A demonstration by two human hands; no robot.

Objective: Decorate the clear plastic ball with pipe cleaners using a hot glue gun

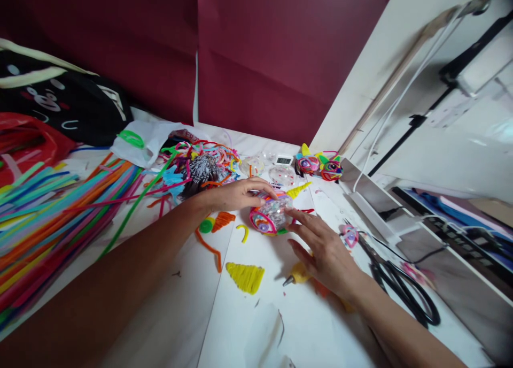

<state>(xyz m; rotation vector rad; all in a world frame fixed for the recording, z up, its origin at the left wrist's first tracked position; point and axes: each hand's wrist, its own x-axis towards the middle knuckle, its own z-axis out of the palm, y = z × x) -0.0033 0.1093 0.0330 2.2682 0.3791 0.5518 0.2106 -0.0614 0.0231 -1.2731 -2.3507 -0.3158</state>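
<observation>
A clear decorated ball (280, 210) stands on the white table between my hands. It has silvery filling, a purple eye rimmed in pink and orange pipe cleaner, and a yellow horn (299, 190) on its far side. My left hand (240, 194) holds the ball at its upper left, thumb and fingers against it. On the ball's right side rest the fingertips of my right hand (320, 247), its fingers spread. Under that hand lies a yellow glue gun (298, 273), metal tip showing, partly hidden. A yellow pipe-cleaner triangle (245, 277) and a curved yellow piece (242, 232) lie nearer me.
Bundled pipe cleaners (80, 213) spread over the left side, by a tangled heap (212, 159). Two finished eye balls (332, 167) and clear balls (282, 174) stand at the back. Black scissors (401, 285) lie right, near a pink eye piece (349, 236) and a raised ledge.
</observation>
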